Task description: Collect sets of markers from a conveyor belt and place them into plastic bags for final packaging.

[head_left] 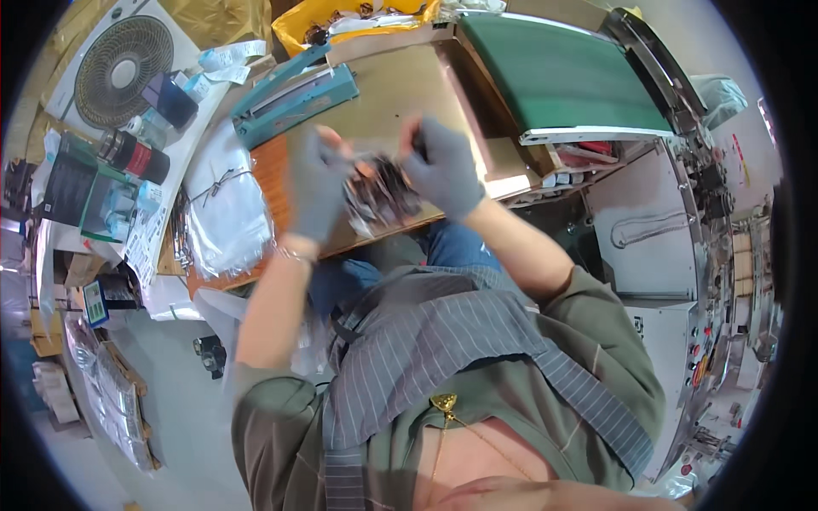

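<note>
I've got the shiny packet of brown pcs approx. centre, over the desk's near edge, motion-blurred. L hand is at its 9 o'clock, R hand at its 2, both w/ gray gloves, fingers curled; can't tell if either's pinching it. Teal sealer at 11, clear bags farther at 9, green belt farther at 2.

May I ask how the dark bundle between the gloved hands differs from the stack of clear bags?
The dark bundle is brownish, the stack of clear bags whitish. The bundle looks smaller than the stack. The bundle shows between the left hand and right hand; the stack lies apart from both, a dark tie across it. Both look shiny.
</note>
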{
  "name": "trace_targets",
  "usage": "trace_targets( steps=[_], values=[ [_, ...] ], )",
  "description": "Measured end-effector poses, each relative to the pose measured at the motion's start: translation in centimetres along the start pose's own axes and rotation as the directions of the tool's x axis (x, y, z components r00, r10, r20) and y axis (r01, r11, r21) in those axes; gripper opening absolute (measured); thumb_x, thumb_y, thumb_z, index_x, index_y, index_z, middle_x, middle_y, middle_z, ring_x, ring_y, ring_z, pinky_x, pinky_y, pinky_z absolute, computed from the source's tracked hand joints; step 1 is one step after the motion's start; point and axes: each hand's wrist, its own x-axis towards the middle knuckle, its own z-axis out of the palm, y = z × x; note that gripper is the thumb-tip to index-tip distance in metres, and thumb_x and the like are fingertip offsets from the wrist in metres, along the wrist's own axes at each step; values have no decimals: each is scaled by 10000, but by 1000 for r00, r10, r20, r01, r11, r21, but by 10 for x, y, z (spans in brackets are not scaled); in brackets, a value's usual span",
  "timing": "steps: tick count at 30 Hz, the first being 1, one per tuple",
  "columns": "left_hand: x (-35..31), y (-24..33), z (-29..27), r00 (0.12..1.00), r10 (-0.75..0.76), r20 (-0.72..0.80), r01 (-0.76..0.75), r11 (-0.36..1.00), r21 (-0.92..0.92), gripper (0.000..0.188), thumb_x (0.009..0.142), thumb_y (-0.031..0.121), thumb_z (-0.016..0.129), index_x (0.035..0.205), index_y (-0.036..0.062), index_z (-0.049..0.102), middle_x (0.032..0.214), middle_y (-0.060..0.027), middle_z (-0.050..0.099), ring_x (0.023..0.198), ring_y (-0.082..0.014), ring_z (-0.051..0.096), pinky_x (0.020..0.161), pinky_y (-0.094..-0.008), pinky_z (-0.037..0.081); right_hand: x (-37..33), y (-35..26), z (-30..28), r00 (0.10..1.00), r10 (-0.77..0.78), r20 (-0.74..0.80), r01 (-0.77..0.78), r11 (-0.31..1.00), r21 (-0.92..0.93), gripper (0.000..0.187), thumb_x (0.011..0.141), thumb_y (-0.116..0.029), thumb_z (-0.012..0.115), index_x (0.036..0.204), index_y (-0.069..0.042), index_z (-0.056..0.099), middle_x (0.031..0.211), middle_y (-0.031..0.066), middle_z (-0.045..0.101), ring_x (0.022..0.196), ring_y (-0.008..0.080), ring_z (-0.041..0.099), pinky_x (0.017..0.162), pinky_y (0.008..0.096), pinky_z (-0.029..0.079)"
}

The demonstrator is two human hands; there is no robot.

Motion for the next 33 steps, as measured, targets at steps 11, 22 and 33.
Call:
trace_targets(
  steps=[11, 22, 33],
  values=[
    [118, 15, -23, 969, 116, 220, -203, 880, 429, 268, 850, 240, 521, 920, 22, 658, 646, -72, 639, 563, -150, 628, 498, -287, 467, 156, 41, -54, 938, 136, 320, 78, 814, -576, 149, 737, -142, 572, 819, -20, 593, 690, 118, 589, 627, 204, 565, 623, 310, 462],
    [98, 69, -34, 952, -10, 305, 20, 999, -28, 231, 886, 133, 539, 1016, -30, 640, 682, -37, 623, 526, -62, 572, 440, -197, 425, 154, -12, -82, 917, -338, 213, 398, 822, -408, 420, 807, -335, 670, 1057, -20, 548, 853, 105, 639, 767, 256, 627, 718, 350, 498],
    [95, -52, -45, 693, -260, 672, 535, 811, -238, 465, 681, 138, 769, 1097, 33, 589, 890, -38, 642, 758, -96, 596, 655, -236, 473, 166, 47, 56, 906, 157, 394, -136, 987, -81, 300, 824, -338, 595, 825, -39, 615, 684, 131, 615, 666, 219, 618, 641, 351, 484]
  ],
)
